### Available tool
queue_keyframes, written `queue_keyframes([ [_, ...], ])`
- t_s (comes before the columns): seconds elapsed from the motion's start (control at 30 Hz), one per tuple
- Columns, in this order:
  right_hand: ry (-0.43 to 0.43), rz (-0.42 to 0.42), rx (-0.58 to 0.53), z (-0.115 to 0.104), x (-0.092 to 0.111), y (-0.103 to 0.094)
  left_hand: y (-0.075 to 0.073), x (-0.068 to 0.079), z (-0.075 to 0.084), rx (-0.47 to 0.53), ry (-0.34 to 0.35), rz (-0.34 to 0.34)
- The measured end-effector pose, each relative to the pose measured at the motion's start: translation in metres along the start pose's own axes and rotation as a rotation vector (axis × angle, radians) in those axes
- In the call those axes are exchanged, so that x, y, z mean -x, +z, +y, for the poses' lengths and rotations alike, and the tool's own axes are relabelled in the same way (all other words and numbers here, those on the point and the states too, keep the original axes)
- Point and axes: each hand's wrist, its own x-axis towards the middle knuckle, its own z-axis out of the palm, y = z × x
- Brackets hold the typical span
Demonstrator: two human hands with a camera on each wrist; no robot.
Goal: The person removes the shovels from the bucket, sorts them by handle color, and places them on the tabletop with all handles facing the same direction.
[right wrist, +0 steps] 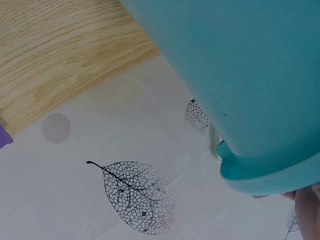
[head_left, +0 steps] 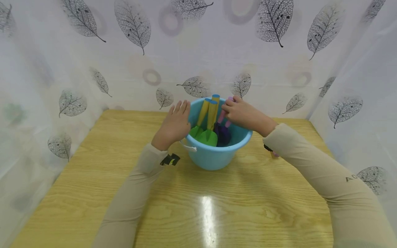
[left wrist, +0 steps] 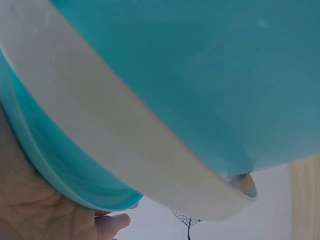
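Observation:
A light blue bucket (head_left: 214, 158) stands upright on the table, its white handle (head_left: 190, 148) hanging at the left side. Inside lean green shovels (head_left: 208, 138) with yellow, blue-capped handles, and dark purple tools (head_left: 224, 135) with pink handles. My left hand (head_left: 175, 124) rests on the left rim with straight fingers; the left wrist view shows its palm against the bucket's rim (left wrist: 75, 192). My right hand (head_left: 243, 113) reaches over the right rim, and its fingers pinch a pink handle (head_left: 221, 116) of a purple tool. In the right wrist view the bucket wall hides most of that hand.
A small object with pink and orange parts (head_left: 274, 155) lies on the table, partly behind my right sleeve. The wooden table (head_left: 102, 179) extends around the bucket. A white leaf-print curtain (head_left: 198, 41) closes off the back and both sides.

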Motion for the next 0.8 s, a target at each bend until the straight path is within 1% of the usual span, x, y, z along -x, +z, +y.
queue_keyframes([
  [0.17,0.003,-0.056,-0.035,0.0006,-0.0019,-0.0002,-0.0006,0.0,0.0,0.002,-0.001,0.001],
  [0.3,0.003,-0.09,-0.123,0.0023,-0.0027,0.0001,-0.0006,0.0001,0.0,-0.005,0.0,0.0],
  [0.4,-0.004,-0.094,-0.154,0.0031,-0.0028,-0.0002,-0.0011,0.0003,0.0001,-0.007,0.0,-0.003],
  [0.43,-0.011,-0.092,-0.148,0.0032,-0.0028,-0.0005,-0.0012,0.0002,0.0001,-0.006,0.0,-0.004],
  [0.47,-0.024,-0.091,-0.117,0.0032,-0.0029,-0.0004,-0.0013,0.0002,0.0002,-0.004,-0.001,-0.005],
  [0.6,-0.029,-0.082,-0.204,0.0047,-0.002,-0.0005,-0.0013,0.0003,0.0002,0.009,-0.004,-0.005],
  [0.63,-0.034,-0.079,-0.193,0.0044,-0.0017,-0.0009,-0.0012,0.0003,0.0003,0.009,-0.004,-0.004],
  [0.7,-0.029,-0.075,-0.207,0.0039,-0.0011,-0.0021,-0.0013,0.0006,0.0006,0.007,-0.004,-0.002],
  [0.77,-0.04,-0.065,-0.162,0.0031,-0.0008,-0.003,-0.0013,0.0008,0.0007,0.004,-0.003,0.001],
  [0.8,-0.043,-0.058,-0.168,0.003,-0.0007,-0.0034,-0.0013,0.0008,0.0007,0.002,-0.002,0.002],
])
